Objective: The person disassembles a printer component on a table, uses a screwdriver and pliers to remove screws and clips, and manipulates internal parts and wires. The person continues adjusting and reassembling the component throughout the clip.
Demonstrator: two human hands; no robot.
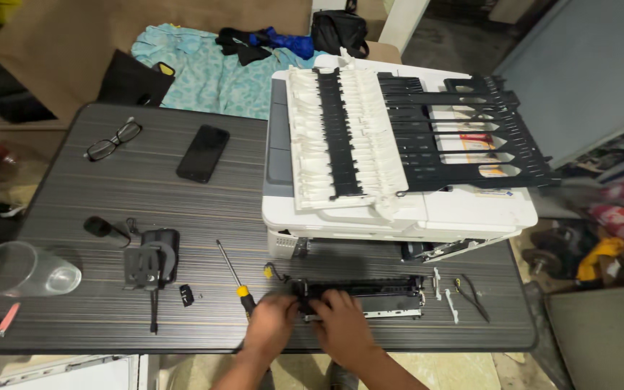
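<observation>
Both your hands sit near the table's front edge: your left hand and right hand have fingers curled onto the long black printer assembly, beside the yellow-handled screwdriver and in front of the printer.

Both hands on black printer part

A smartphone lies flat toward the far edge of the tabletop, left of the middle; its rectangular screen is black and unlit. On top of the white printer at the table's far right corner, small labels show through the slots of a black ribbed panel: one red and white, another orange and white (too small to make out further).
</observation>
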